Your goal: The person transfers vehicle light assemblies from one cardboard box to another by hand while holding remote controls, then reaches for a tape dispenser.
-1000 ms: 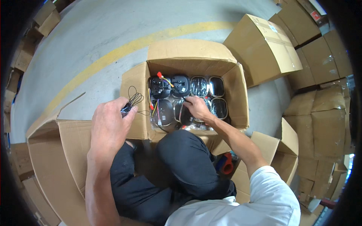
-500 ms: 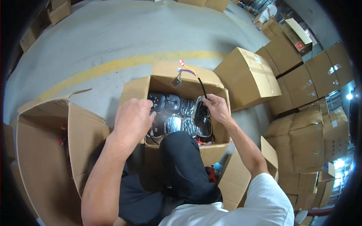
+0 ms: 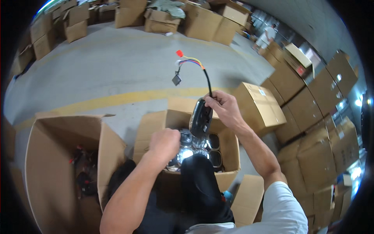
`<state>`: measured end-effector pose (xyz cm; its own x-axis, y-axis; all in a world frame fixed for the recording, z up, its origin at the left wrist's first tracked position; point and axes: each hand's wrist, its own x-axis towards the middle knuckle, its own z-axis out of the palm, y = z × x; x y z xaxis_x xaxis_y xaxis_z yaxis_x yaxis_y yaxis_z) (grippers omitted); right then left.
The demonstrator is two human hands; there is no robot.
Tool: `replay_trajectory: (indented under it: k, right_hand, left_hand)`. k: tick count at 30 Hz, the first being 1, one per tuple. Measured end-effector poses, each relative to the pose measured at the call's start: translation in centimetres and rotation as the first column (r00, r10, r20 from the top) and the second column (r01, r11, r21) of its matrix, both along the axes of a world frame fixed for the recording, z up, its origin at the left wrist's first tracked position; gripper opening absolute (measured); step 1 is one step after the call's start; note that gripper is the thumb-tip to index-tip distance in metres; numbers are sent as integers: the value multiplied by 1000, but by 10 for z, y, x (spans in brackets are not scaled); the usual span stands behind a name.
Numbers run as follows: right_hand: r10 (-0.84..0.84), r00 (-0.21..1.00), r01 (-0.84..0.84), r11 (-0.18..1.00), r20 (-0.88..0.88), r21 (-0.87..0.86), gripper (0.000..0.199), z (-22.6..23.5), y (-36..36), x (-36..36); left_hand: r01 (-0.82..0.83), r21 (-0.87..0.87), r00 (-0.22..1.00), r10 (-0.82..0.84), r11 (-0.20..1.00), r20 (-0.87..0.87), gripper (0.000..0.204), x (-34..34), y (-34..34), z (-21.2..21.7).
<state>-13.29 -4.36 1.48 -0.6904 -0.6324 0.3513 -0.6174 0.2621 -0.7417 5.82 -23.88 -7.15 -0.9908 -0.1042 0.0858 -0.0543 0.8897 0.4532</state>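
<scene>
My right hand (image 3: 226,107) grips a glossy black, rounded controller-like unit (image 3: 199,119) at its cable end, above an open cardboard box (image 3: 230,156). From the unit a black cable (image 3: 207,80) rises and splits into thin coloured wires. These end in a red connector (image 3: 179,53), a white plug and a dangling small dark square piece (image 3: 177,79). Over the box's left side is my left hand (image 3: 165,145), its fingers curled closed; whatever may be in them is hidden. Several similar dark units (image 3: 215,159) in clear, shiny wrapping lie in rows inside the box.
At my left stands a larger open carton (image 3: 54,156) holding dark parts with red bits (image 3: 83,183). My black-clad knee (image 3: 198,175) covers the near box edge. A closed carton (image 3: 259,105) and stacked cartons (image 3: 311,89) line the right. Far off stands a person (image 3: 268,36).
The black unit has been raised out of the box in my right hand, its cable upright. My left hand remains closed over the box's left side. The whole view has tilted upward.
</scene>
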Motion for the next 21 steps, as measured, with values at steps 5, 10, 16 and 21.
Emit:
replay_trajectory:
  k: [5,10,16,21]
  right_hand:
    - [210,964,-189,972,160,-137,29,42,-76,34]
    - [366,823,-259,923,435,-286,34,60,-128,51]
    - [386,771,-206,904,506,-375,48,60,-154,88]
    - [600,616,-268,769,510,-581,51,58,-173,92]
  left_hand:
    - [-8,88,998,13,996,-56,14,27,-13,9]
    - [-12,25,998,11,1000,61,16,43,-21,-2]
    - [22,46,996,-17,999,-93,18,56,-30,-7]
    - [28,54,999,-29,998,26,16,64,-36,12]
